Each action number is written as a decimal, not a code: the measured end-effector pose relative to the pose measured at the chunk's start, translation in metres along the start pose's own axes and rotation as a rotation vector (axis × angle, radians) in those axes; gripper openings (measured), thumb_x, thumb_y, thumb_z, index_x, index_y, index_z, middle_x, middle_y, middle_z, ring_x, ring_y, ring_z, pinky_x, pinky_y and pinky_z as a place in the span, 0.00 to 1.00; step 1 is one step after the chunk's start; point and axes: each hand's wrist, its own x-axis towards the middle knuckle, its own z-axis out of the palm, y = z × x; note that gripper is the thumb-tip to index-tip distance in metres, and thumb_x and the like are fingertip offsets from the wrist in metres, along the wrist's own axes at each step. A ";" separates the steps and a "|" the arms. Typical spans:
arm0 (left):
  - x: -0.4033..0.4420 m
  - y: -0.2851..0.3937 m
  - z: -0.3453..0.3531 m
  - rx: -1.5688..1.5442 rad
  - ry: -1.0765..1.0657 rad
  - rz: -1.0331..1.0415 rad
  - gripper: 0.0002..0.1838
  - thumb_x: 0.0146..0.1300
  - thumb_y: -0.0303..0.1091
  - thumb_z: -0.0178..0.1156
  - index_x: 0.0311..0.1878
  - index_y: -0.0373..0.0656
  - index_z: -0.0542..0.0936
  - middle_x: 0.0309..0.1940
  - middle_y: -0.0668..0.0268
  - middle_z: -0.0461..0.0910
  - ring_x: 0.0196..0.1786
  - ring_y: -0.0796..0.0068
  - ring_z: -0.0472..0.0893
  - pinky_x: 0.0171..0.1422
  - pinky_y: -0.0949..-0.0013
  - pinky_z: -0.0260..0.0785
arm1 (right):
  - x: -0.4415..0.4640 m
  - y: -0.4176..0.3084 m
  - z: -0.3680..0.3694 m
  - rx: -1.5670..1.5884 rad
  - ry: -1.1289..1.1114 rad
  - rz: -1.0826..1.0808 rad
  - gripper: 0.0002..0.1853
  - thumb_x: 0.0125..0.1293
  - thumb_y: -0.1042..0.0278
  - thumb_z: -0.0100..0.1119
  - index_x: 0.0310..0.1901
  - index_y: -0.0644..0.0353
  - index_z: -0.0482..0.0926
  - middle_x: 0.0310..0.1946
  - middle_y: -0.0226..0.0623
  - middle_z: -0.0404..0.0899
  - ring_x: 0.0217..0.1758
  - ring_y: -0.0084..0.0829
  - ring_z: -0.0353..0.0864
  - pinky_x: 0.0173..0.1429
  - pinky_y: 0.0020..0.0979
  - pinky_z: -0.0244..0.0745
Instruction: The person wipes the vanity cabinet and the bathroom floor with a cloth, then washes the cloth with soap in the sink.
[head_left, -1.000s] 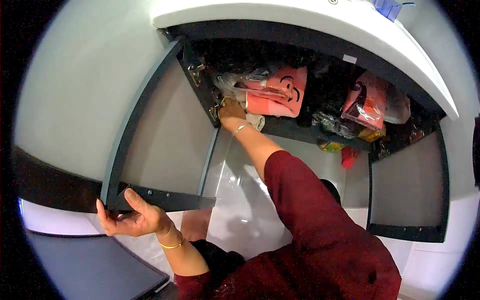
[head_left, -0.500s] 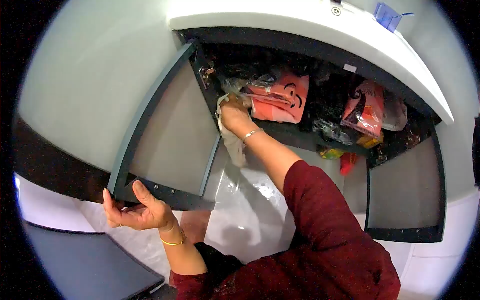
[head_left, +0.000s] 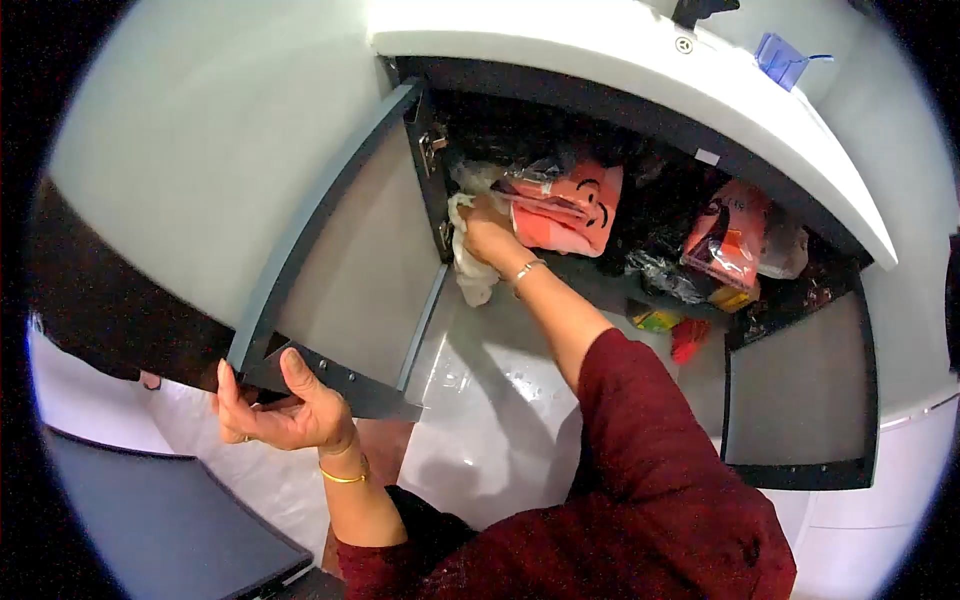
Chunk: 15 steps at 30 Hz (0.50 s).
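My left hand (head_left: 290, 408) grips the lower outer corner of the open left cabinet door (head_left: 345, 250), thumb on its inner side and fingers beyond the edge. My right hand (head_left: 490, 237) reaches into the left end of the cabinet under the washbasin. It is closed on a white cloth (head_left: 472, 278), which hangs below the fingers; the fingertips are partly hidden. Just right of it lies a folded pink-orange cloth (head_left: 562, 230) in clear plastic. The door's metal hinges (head_left: 432, 150) sit close to my right hand.
The white basin (head_left: 620, 75) overhangs the cabinet, with a blue holder (head_left: 780, 60) on top. Farther right are a red-and-black packet (head_left: 728, 235), plastic bags (head_left: 665, 275), a red item (head_left: 689, 340) and the open right door (head_left: 797, 385). A grey panel (head_left: 170, 510) stands at lower left.
The view has shifted slightly. My right hand stays with the white cloth at the cabinet's left end, and the cloth's hanging part is bunched differently. My left hand keeps hold of the door.
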 end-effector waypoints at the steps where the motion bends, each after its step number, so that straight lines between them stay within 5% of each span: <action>1: 0.002 -0.002 -0.002 0.075 -0.024 0.060 0.27 0.57 0.32 0.67 0.58 0.36 0.70 0.50 0.59 0.69 0.48 0.65 0.66 0.51 0.69 0.63 | 0.001 0.014 0.007 0.093 -0.065 -0.021 0.20 0.53 0.77 0.51 0.49 0.58 0.78 0.47 0.51 0.77 0.51 0.50 0.76 0.53 0.41 0.72; 3: 0.001 -0.002 -0.001 0.070 -0.029 0.067 0.28 0.58 0.35 0.66 0.58 0.34 0.69 0.50 0.59 0.70 0.51 0.63 0.63 0.59 0.65 0.58 | -0.015 -0.013 -0.034 0.320 -0.148 0.044 0.16 0.53 0.75 0.49 0.44 0.63 0.80 0.36 0.53 0.81 0.44 0.48 0.80 0.49 0.39 0.72; 6: 0.000 -0.001 -0.002 0.065 -0.023 0.034 0.28 0.58 0.38 0.65 0.56 0.34 0.69 0.50 0.61 0.72 0.54 0.62 0.62 0.66 0.58 0.52 | -0.012 -0.031 -0.056 0.473 0.348 0.041 0.15 0.53 0.72 0.49 0.42 0.65 0.80 0.34 0.53 0.80 0.44 0.46 0.80 0.48 0.37 0.72; 8: 0.000 -0.002 -0.001 0.070 -0.026 0.041 0.27 0.58 0.39 0.65 0.56 0.34 0.70 0.50 0.61 0.73 0.54 0.62 0.62 0.67 0.56 0.52 | -0.002 -0.054 -0.102 0.597 0.448 0.099 0.15 0.52 0.71 0.51 0.41 0.65 0.80 0.35 0.53 0.80 0.44 0.43 0.80 0.48 0.35 0.73; 12: 0.000 -0.004 -0.004 0.101 -0.047 0.048 0.27 0.58 0.39 0.65 0.56 0.34 0.70 0.50 0.61 0.73 0.54 0.63 0.63 0.68 0.54 0.52 | 0.058 -0.067 -0.109 0.162 0.509 -0.089 0.16 0.52 0.72 0.49 0.43 0.65 0.78 0.41 0.57 0.78 0.47 0.51 0.78 0.49 0.40 0.72; 13: 0.001 -0.004 -0.003 0.077 -0.031 0.054 0.27 0.57 0.39 0.65 0.55 0.34 0.70 0.50 0.61 0.73 0.54 0.63 0.63 0.68 0.54 0.52 | 0.079 -0.063 -0.109 0.051 0.285 -0.020 0.19 0.53 0.70 0.50 0.47 0.63 0.78 0.47 0.56 0.77 0.53 0.51 0.77 0.52 0.42 0.73; 15: 0.002 -0.002 -0.001 0.029 -0.001 0.059 0.27 0.57 0.40 0.66 0.55 0.35 0.70 0.49 0.62 0.73 0.53 0.63 0.64 0.68 0.54 0.52 | 0.103 -0.066 -0.127 -0.018 0.030 0.070 0.17 0.52 0.71 0.49 0.43 0.64 0.80 0.42 0.56 0.79 0.47 0.54 0.78 0.50 0.43 0.74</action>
